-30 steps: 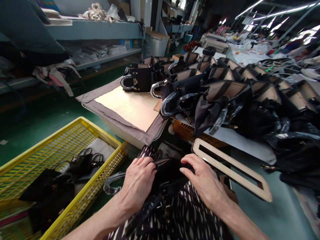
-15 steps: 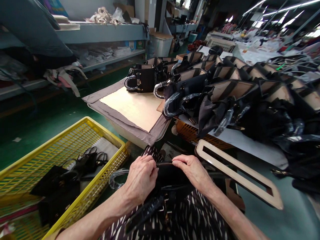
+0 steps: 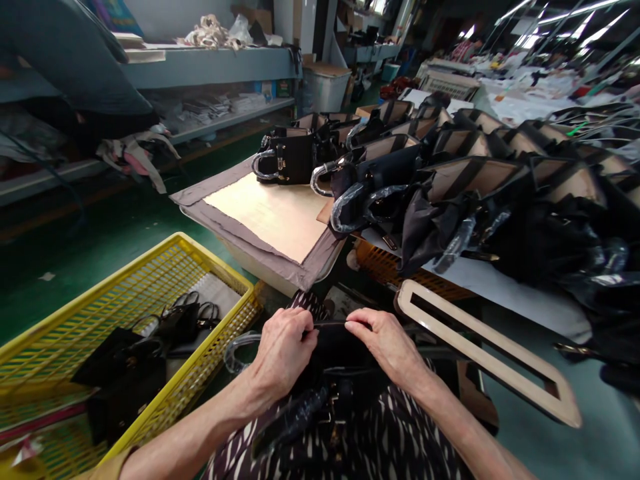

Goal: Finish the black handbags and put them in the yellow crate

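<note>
A black handbag (image 3: 345, 350) lies across my lap, on patterned dark-and-white clothing. My left hand (image 3: 286, 343) is closed on the bag's upper edge, fingers curled and thumb pressed in. On the same edge, a little to the right, my right hand (image 3: 383, 337) pinches with thumb and fingertips. Between the two hands a stretch of the edge shows. A handle wrapped in clear plastic (image 3: 240, 352) sticks out past my left hand. Gold-coloured metal fittings show on the bag's near side. The inside of the bag is hidden.
On my left stands a yellow plastic basket (image 3: 187, 250) with several small black bags in it. Ahead, a cloth-covered tub (image 3: 260, 220) carries a pale board. Rows of black handbags (image 3: 385, 163) fill the right. A beige slotted frame (image 3: 490, 353) lies close to my right arm.
The view has shifted slightly, so the surroundings sit a little further right. Both hands keep their grip on the bag's edge, with only small finger movement.
</note>
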A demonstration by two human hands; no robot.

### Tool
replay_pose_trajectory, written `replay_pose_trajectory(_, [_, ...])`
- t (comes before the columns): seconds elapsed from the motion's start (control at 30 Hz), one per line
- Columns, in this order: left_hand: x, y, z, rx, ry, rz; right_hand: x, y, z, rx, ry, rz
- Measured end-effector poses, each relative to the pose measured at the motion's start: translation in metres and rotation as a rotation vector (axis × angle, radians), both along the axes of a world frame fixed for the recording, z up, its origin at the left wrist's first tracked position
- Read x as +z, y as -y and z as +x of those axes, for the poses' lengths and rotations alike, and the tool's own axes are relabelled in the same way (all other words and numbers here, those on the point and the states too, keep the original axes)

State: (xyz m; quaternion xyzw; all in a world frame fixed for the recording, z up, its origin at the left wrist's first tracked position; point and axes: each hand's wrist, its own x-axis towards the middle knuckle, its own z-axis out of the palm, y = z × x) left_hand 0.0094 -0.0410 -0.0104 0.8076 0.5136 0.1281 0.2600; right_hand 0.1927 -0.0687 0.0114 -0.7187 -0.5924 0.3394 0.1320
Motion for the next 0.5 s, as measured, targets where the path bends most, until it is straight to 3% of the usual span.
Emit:
replay_pose_trajectory(0.33, [-0.004, -0.0051, 0.0037, 0.082, 0.003, -0.08, -0.0034, 0.0007, -0.0015, 0.003, 0.077, -0.021])
replay_pose_trajectory(0.5, [-0.0038, -0.0067, 0.0056, 0.089, -0.016, -0.09, -0.0011, 0.001, -0.004, 0.095, 0.144, 0.046])
